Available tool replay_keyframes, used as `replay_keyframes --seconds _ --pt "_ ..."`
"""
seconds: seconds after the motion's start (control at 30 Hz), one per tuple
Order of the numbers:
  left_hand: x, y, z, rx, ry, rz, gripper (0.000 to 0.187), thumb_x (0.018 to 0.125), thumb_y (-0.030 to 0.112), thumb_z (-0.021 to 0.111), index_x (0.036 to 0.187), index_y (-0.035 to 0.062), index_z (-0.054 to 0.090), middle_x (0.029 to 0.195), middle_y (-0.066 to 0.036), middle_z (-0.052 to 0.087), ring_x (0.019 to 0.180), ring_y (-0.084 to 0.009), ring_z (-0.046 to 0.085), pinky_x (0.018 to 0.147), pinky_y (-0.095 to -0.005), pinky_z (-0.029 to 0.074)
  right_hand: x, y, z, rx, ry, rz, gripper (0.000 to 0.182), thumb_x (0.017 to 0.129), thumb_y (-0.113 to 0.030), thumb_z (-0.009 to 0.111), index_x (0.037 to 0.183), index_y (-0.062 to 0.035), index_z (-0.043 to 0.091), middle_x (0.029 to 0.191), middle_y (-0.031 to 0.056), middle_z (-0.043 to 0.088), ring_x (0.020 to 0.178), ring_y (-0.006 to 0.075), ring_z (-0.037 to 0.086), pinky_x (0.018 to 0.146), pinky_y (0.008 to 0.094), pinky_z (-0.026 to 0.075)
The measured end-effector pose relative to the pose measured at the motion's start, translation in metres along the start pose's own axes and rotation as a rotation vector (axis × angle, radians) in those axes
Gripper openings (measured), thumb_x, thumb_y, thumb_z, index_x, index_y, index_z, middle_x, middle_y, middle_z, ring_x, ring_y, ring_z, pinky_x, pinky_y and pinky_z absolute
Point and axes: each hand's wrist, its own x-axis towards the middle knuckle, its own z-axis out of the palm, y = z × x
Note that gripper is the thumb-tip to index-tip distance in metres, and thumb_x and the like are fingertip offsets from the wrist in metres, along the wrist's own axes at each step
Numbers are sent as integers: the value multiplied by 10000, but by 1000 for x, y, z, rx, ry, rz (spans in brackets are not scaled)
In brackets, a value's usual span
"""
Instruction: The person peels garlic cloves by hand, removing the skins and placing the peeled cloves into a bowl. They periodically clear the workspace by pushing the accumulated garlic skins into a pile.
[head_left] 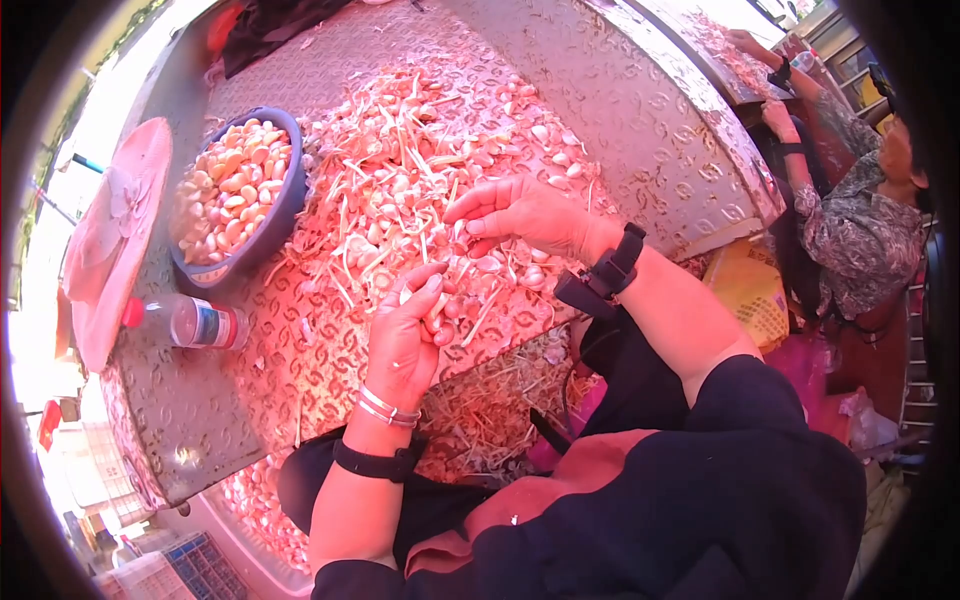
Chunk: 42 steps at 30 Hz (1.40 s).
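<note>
Loose garlic cloves, dry stalks and papery skins form a wide pile [390,165] on a patterned metal table. My left hand [400,340] is at the pile's near edge, its fingers curled around several garlic cloves [440,318]. Just above the pile, to the right, my right hand [525,215] has its fingers bent, with a pale garlic clove [460,230] at the fingertips. Part of its grip is hidden by the fingers. Left of the pile stands a blue bowl [296,190] full of peeled cloves.
A plastic bottle with a red cap [205,323] lies by a pink hat [120,240] at the table's left side. Below the table edge are more garlic scraps [490,400] and a tub of cloves [265,510]. Another person [865,220] sits at a table on the right.
</note>
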Motion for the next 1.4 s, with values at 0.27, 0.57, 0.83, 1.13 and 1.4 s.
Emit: replay_keyframes --seconds 0.27,0.57,0.83,1.13,1.4 --pt "-5 -5 8 276 69 111 152 856 82 590 998 61 539 687 -10 553 524 -72 519 381 -165 333 3 16 16 -247 -102 -85 234 823 -89 634 1039 -2 615 884 47 633 728 81 601 660 225 501" --pt "-4 -8 6 274 60 108 198 848 74 596 1041 47 560 667 13 535 497 -40 479 377 -156 307 -6 9 21 108 -49 56 193 847 -96 608 1018 -10 633 864 28 615 731 79 586 657 221 496" --pt "-1 -19 1 571 81 255 182 845 82 605 1021 34 614 625 41 525 494 -13 441 415 -166 321 -10 22 34 -576 95 -298 145 766 -94 667 879 -6 644 712 11 623 653 74 579 592 215 463" --pt "4 -25 -6 676 70 302 212 850 94 606 1044 9 615 626 63 506 491 -4 395 438 -166 305 -10 40 39 -632 126 -372 149 725 -98 673 845 -21 629 697 28 589 647 90 548 580 248 442" --pt "-6 -10 -1 269 -92 23 260 921 174 494 1111 -2 524 805 -59 541 537 -65 441 370 -146 299 -81 -34 15 -572 404 -458 125 700 -85 680 802 -25 643 752 53 625 657 109 579 598 259 464"
